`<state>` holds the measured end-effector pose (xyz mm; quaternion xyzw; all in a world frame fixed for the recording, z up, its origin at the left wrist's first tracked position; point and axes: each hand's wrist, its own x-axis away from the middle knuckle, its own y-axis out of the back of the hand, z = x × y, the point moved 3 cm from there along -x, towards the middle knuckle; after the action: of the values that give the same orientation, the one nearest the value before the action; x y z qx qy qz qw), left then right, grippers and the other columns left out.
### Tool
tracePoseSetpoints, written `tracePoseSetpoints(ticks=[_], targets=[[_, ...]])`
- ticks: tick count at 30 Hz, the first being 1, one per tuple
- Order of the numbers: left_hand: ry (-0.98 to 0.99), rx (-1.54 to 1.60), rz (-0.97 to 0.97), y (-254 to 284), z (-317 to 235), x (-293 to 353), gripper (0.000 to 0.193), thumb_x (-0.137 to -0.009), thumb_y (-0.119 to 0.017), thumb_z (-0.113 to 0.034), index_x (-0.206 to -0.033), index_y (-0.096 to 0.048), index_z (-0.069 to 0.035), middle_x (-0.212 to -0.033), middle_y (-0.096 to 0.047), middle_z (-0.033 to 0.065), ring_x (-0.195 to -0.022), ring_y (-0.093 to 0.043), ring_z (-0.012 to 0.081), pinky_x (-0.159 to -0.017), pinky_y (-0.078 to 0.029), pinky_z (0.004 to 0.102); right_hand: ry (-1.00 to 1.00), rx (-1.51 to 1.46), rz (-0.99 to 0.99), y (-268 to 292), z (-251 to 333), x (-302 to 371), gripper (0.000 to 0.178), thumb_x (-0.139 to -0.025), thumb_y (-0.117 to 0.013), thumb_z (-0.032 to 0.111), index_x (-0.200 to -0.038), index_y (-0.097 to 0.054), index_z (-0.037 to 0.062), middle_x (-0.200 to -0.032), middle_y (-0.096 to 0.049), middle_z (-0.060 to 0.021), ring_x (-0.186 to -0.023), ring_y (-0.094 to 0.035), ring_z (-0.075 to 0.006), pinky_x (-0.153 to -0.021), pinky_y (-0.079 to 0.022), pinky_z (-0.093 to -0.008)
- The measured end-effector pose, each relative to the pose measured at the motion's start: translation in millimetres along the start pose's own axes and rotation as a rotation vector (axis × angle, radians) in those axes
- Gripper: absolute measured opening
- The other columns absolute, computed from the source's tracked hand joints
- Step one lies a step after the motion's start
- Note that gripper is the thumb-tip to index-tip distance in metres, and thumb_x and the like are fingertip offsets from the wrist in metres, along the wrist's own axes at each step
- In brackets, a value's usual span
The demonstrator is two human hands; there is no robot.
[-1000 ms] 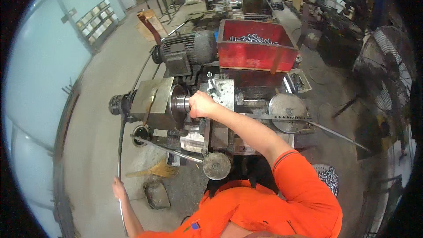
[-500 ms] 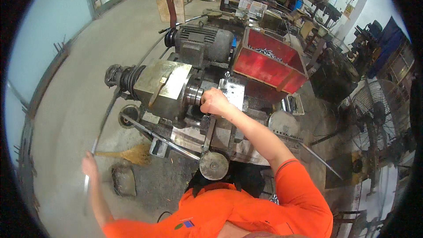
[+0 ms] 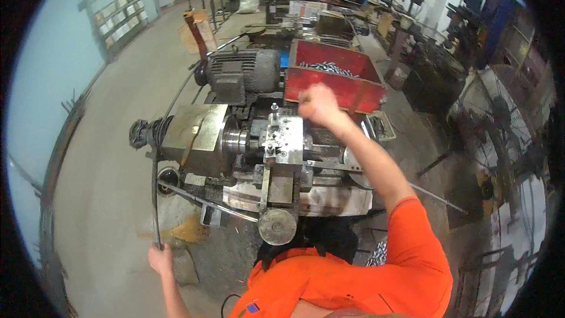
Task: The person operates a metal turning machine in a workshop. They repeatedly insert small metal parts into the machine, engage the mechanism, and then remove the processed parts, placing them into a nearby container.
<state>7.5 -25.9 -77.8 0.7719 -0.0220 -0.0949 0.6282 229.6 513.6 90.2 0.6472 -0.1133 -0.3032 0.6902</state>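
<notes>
My left hand (image 3: 160, 257) is closed round the lower end of a long dark lever (image 3: 155, 206), which hangs beside the small lathe's headstock (image 3: 194, 135). Up in front of the red box (image 3: 329, 88), my right hand (image 3: 319, 104) has its fingers curled; whatever they may hold is hidden and a little blurred. Small shiny metal parts (image 3: 329, 69) are heaped inside that box. Below and left of my right hand stand the bright spindle nose (image 3: 236, 141) and the tool block (image 3: 287, 135) with upright bolts.
An electric motor (image 3: 244, 75) sits behind the headstock. Close to my body is a round handwheel (image 3: 277, 227), with a slanting metal bar (image 3: 209, 201) to its left. On the floor lies a straw broom (image 3: 185, 229). A large fan (image 3: 491, 126) stands at the right.
My right hand has left the spindle nose and moved up and right to the front of the red box. My left hand has swung the lever's lower end rightward. The view has shifted.
</notes>
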Motion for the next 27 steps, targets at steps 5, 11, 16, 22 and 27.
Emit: tracePoseSetpoints(ticks=[5,11,16,22,27], targets=[[-0.432,-0.245,-0.021,29,-88,-14,0.033,-0.079,-0.063,-0.028,-0.1,-0.057,-0.004,-0.08,-0.064,0.0184,-0.071,-0.06,0.0368,-0.065,-0.047,0.0435,0.012,-0.073,-0.476,29,-34,23,0.068,-0.056,-0.062,0.014,-0.122,-0.051,0.0128,-0.134,-0.034,-0.0194,-0.117,-0.039,-0.0382,-0.096,-0.04,-0.0431],[-0.934,0.345,0.401,17,-248,19,0.029,-0.082,-0.062,-0.02,-0.105,-0.061,-0.003,-0.08,-0.065,0.0149,-0.071,-0.064,0.0231,-0.066,-0.048,0.0331,-0.113,-0.487,-0.343,-32,-68,140,0.048,-0.057,-0.062,0.014,-0.105,-0.063,0.008,-0.127,-0.048,-0.0174,-0.103,-0.056,-0.0321,-0.086,-0.046,-0.0369],[-0.89,0.214,0.395,-91,-233,-5,0.024,-0.082,-0.061,-0.022,-0.097,-0.064,-0.004,-0.075,-0.066,0.0116,-0.069,-0.062,0.0227,-0.065,-0.047,0.0342,-0.519,-0.427,-0.311,-57,-176,315,0.041,-0.061,-0.062,0.016,-0.1,-0.064,0.0038,-0.108,-0.061,-0.0141,-0.08,-0.062,-0.0228,-0.071,-0.05,-0.0331],[-0.803,0.322,0.565,-99,-262,-4,0.021,-0.085,-0.058,-0.022,-0.082,-0.062,-0.001,-0.063,-0.059,0.0077,-0.054,-0.053,0.0155,-0.055,-0.043,0.0322,-1.202,0.146,0.136,-83,-268,577,0.024,-0.067,-0.058,0.025,-0.081,-0.069,0.0075,-0.091,-0.064,-0.0166,-0.085,-0.061,-0.0343,-0.075,-0.051,-0.0397],[-0.882,0.241,0.466,-119,-235,-26,0.021,-0.086,-0.059,-0.017,-0.088,-0.059,0.004,-0.069,-0.058,0.0056,-0.056,-0.048,0.01,-0.051,-0.041,0.0276,-1.34,0.008,0.37,-177,-250,615,0.026,-0.068,-0.054,0.026,-0.082,-0.069,0.0098,-0.09,-0.065,-0.0166,-0.087,-0.063,-0.0298,-0.082,-0.049,-0.0348]])
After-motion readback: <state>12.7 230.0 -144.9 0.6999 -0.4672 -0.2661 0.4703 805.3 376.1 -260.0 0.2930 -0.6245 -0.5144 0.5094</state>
